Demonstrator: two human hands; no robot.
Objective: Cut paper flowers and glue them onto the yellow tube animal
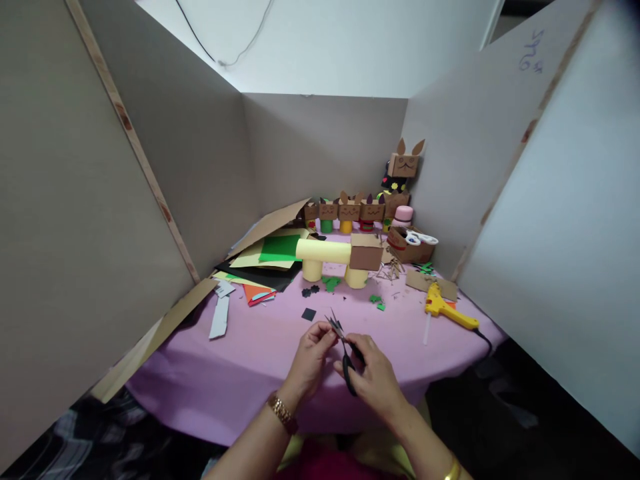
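Black-handled scissors [348, 372] are in my right hand [375, 377], its fingers through the loops and the blades parted, pointing up and away. Close by on the left, my left hand [313, 353] is closed in a pinch at the blades, on a small dark piece of paper [337, 325] that is partly hidden by fingers and blades. Just beyond the hands lies a black paper square [309, 314]. Small black paper flowers [307, 293] and green paper pieces [331, 284] lie farther back, by a yellow tube figure [325, 251] with a cardboard box head [366, 252].
A yellow glue gun [450, 310] lies at right, its cord over the table edge. Coloured paper sheets [280, 248] are stacked at left. Several box-headed animal figures [349, 211] stand at the back, near a cardboard box [411, 251] with white scissors [421, 238]. Grey panels enclose the pink-covered table [190, 373].
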